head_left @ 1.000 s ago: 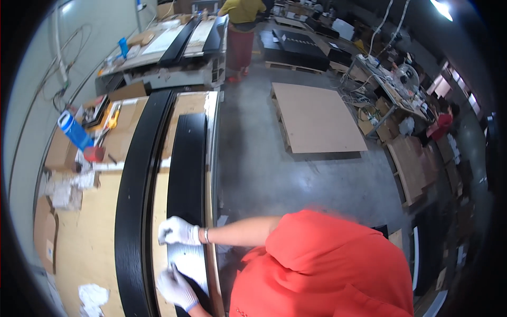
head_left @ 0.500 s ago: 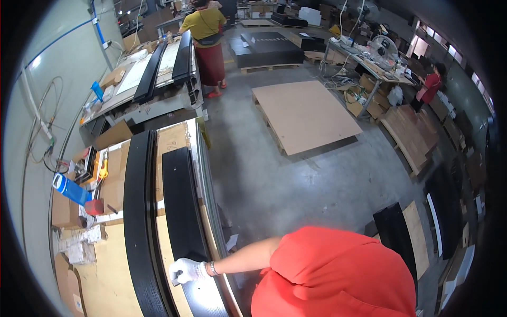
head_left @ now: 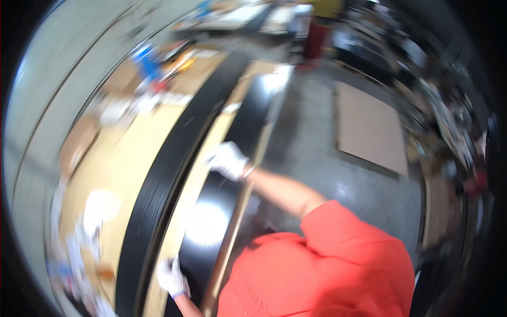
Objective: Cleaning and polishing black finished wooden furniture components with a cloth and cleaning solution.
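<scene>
A long, glossy black board (head_left: pixel 216 203) lies on the workbench. My right hand (head_left: pixel 229 160), in a white knitted glove, rests across its far long edge about midway up; motion blur smears the fingers, so what they hold cannot be told. Lower down, my left hand (head_left: pixel 172 277), gloved the same way, is at that same edge. Its thumb lies on the board and its fingers close round the edge. A second black board (head_left: pixel 158 198), with a grained surface, lies alongside, beyond a strip of pale bench top.
A blue bottle (head_left: pixel 148 63) and a blurred yellow-orange tool (head_left: pixel 186 64) lie on the bench's far side. White scraps (head_left: pixel 100 208) cover its pale surface (head_left: pixel 129 134). On the floor to the right is a large brown sheet (head_left: pixel 367 127). Another bench (head_left: pixel 227 20) stands beyond.
The view has swung toward the bench and blurred. My left hand has come into view at the board's edge. My right hand is still on the board, its fingers now less distinct.
</scene>
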The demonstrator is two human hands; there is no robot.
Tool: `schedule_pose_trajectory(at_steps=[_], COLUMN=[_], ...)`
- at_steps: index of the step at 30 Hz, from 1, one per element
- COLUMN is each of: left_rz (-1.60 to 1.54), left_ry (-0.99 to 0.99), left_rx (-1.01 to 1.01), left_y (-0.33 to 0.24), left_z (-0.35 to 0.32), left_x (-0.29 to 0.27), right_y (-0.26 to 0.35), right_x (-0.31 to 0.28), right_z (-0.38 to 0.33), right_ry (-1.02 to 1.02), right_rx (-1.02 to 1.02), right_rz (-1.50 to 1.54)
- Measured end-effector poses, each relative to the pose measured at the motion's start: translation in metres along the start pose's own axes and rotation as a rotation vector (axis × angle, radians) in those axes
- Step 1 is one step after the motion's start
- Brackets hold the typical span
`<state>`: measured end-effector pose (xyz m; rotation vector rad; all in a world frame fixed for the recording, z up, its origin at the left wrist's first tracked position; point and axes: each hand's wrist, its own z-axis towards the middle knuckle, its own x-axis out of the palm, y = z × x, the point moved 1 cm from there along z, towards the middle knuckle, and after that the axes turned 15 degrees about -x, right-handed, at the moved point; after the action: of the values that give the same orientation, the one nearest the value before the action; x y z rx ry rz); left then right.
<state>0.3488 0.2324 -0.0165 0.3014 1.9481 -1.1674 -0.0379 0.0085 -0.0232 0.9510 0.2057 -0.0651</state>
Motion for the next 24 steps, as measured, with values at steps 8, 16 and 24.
schedule_pose_trajectory(at_steps=[8,16,24], left_rz=[0.216,0.153,-0.682], left_ry=[-0.167,-0.250,-0.129], left_rx=[-0.138,-0.292,-0.269], left_y=[0.222,0.421,0.238], left_z=[-0.066,-0.116,-0.141], left_x=[-0.215,-0.382,-0.282], right_y=[0.059,0.191,0.327], right_x=[0.087,0.309,0.489], right_z=[-0.031,-0.092,-0.161], right_ry=[-0.309,0.068,0.598], right_rx=[0.333,0.455,0.663], right_rz=[0.263,0.628,1.291])
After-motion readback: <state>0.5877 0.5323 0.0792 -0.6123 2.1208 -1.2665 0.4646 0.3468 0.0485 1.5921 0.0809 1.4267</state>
